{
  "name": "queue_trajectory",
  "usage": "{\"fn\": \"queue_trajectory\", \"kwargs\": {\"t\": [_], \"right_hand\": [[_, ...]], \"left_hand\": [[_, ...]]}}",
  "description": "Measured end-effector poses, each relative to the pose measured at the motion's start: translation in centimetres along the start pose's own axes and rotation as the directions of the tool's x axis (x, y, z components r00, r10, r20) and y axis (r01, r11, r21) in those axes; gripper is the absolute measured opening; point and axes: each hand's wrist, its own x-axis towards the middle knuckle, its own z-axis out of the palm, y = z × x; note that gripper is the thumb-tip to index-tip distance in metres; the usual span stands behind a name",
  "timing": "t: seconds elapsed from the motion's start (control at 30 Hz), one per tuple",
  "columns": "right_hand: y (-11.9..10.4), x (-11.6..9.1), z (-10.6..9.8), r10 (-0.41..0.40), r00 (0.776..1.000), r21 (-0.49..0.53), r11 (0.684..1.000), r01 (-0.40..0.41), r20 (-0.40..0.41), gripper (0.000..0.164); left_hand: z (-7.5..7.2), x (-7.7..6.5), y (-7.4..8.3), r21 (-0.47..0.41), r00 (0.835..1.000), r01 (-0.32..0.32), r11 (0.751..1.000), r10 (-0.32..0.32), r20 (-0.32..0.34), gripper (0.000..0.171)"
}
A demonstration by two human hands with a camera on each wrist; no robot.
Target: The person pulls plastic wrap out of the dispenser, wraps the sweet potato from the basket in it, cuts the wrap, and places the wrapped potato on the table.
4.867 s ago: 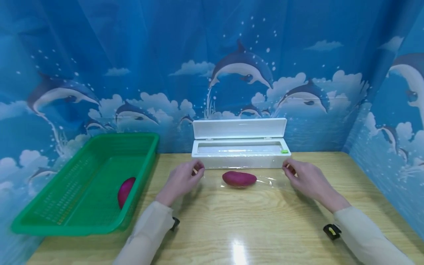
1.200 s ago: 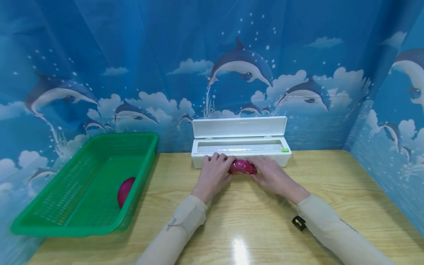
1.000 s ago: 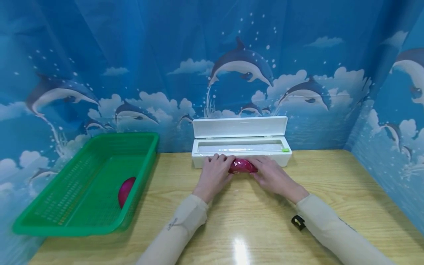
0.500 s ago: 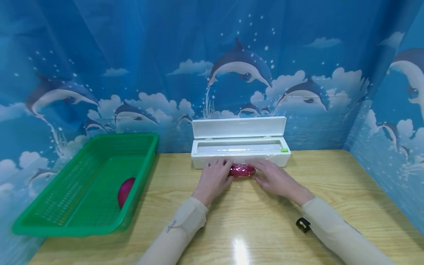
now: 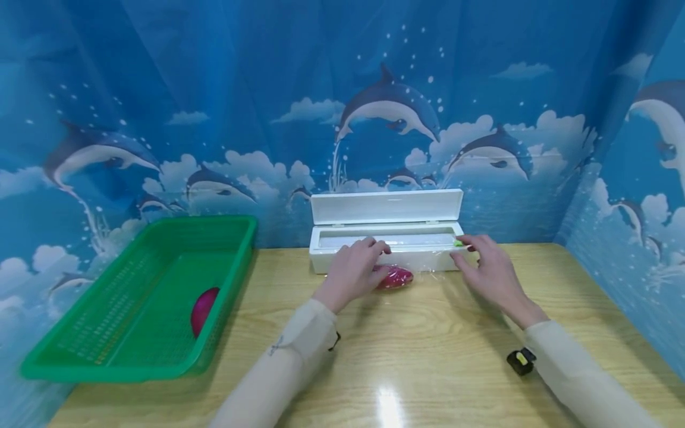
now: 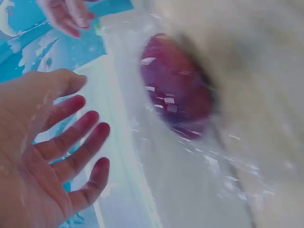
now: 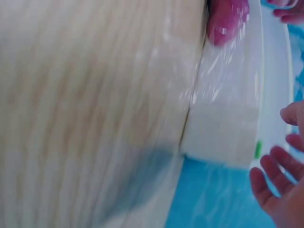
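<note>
A purple-red sweet potato (image 5: 397,277) lies under clear cling film in front of a white cling film dispenser (image 5: 342,260), whose lid stands up. The film runs from the dispenser over the sweet potato, creased and shiny in the left wrist view. My left hand (image 5: 350,272) hovers beside the sweet potato at the dispenser's front edge, fingers spread and holding nothing; in the head view it covers the sweet potato's left end. At the dispenser's right end is my right hand (image 5: 493,278), fingers loosely bent and apart, close to the green slider cutter (image 7: 258,149).
A green plastic basket (image 5: 96,373) stands at the left with another purple-red sweet potato (image 5: 203,310) inside. The wood-grain table (image 5: 417,356) meets a blue dolphin-print curtain (image 5: 278,71) behind the dispenser and at the right.
Both hands gripped the sweet potato at its ends and rolled it against the dispenser in film, then let go. The right hand moved right to the slider; the left lifted slightly.
</note>
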Motion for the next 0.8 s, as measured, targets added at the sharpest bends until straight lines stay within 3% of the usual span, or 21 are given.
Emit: {"fn": "queue_trajectory", "kwargs": {"t": [0.1, 0.17, 0.27, 0.33, 0.6, 0.8], "right_hand": [[1.4, 0.6, -0.4, 0.134, 0.987, 0.054, 0.989, -0.139, 0.092, 0.062], [2.3, 1.0, -0.4, 0.204, 0.961, 0.078, 0.972, -0.222, 0.188, 0.076], [3.4, 1.5, 0.0, 0.249, 0.923, 0.095, 0.953, -0.288, 0.295, 0.090], [3.8, 1.7, 0.4, 0.256, 0.911, 0.112, 0.946, -0.305, 0.324, 0.093], [4.6, 2.0, 1.1, 0.241, 0.914, 0.103, 0.952, -0.288, 0.327, 0.084], [5.4, 2.0, 1.4, 0.238, 0.920, 0.103, 0.954, -0.282, 0.311, 0.081]], "left_hand": [[-0.8, 2.2, 0.7, -0.084, 0.999, -0.044, 0.996, 0.046, 0.016, 0.033], [-1.0, 3.7, 1.1, -0.139, 0.996, -0.075, 0.987, 0.081, 0.037, 0.031], [-0.7, 5.7, 1.7, -0.216, 0.990, -0.104, 0.971, 0.123, 0.075, 0.031], [-0.2, 6.8, 2.1, -0.258, 0.985, -0.114, 0.959, 0.142, 0.095, 0.031], [2.2, 9.5, 3.9, -0.338, 0.977, -0.105, 0.935, 0.161, 0.142, 0.034], [3.5, 10.5, 4.3, -0.297, 0.981, -0.083, 0.951, 0.131, 0.144, 0.034]]}}
